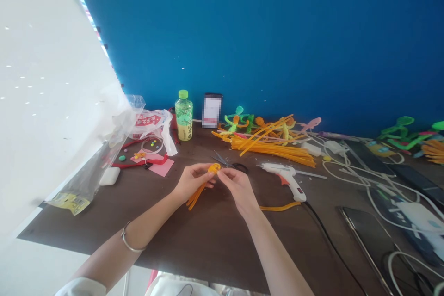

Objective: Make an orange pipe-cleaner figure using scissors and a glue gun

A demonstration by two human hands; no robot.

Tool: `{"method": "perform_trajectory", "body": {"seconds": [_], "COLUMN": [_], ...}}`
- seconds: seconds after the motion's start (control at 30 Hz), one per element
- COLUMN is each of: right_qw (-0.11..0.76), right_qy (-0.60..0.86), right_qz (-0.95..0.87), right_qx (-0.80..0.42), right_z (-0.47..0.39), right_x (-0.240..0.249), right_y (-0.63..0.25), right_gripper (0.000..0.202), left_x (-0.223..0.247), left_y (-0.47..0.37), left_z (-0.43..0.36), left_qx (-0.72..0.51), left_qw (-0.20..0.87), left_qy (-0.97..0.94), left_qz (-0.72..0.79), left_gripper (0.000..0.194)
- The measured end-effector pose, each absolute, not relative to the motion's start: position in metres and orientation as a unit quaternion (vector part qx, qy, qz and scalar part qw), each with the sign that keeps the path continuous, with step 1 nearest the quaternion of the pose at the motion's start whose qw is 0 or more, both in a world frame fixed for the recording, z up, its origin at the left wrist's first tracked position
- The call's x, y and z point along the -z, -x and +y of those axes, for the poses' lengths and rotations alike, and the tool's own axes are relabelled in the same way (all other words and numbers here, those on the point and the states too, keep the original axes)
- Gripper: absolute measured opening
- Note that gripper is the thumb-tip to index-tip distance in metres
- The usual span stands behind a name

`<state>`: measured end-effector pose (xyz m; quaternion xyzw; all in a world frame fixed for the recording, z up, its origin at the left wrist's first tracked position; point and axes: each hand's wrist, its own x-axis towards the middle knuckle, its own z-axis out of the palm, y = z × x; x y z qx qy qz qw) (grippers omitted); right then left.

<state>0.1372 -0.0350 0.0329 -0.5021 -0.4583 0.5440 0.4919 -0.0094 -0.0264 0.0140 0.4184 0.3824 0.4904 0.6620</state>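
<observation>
Between both hands, above the dark table, is a bundle of orange pipe cleaners [197,196] with its top wound into a small coil [214,168]. My left hand [194,179] pinches the bundle just below the coil, and the loose ends hang down beneath the fingers. From the other side, my right hand [237,185] grips the coil's edge between thumb and forefinger. Directly behind the hands lie scissors [239,167] with dark handles. A white glue gun [287,178] with an orange trigger rests to the right. One loose orange pipe cleaner [280,207] lies near it.
A pile of orange pipe cleaners [274,149] lies at the back, with pipe-cleaner figures [239,122] behind it. A green-capped bottle [184,118] and a propped phone [212,111] stand near the blue wall. Cables [367,180] and another phone [367,240] occupy the right; plastic bags [149,122] sit left.
</observation>
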Motion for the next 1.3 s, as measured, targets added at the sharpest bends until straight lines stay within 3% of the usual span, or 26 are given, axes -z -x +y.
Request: {"method": "perform_trajectory", "body": {"seconds": [0.3, 0.6, 0.93, 1.3], "right_qw": [0.501, 0.508, 0.532, 0.515], "right_qy": [0.488, 0.517, 0.483, 0.537], "right_qz": [-0.458, -0.504, -0.493, -0.537], "right_qx": [-0.549, -0.47, -0.491, -0.398], "right_z": [-0.036, -0.039, -0.04, -0.045], "right_x": [-0.032, -0.033, -0.026, -0.033], "right_y": [-0.133, -0.129, -0.127, -0.125], "right_gripper": [0.025, 0.017, 0.016, 0.014], "left_x": [-0.012, -0.015, -0.028, -0.018], "left_y": [0.006, 0.002, 0.002, 0.001], "left_z": [-0.028, -0.031, -0.036, -0.033], "left_qx": [-0.485, -0.492, -0.489, -0.497], "left_qw": [0.618, 0.607, 0.65, 0.646], "left_qy": [-0.482, -0.459, -0.43, -0.419], "left_qz": [0.389, 0.423, 0.392, 0.4], "left_gripper": [0.037, 0.04, 0.036, 0.032]}}
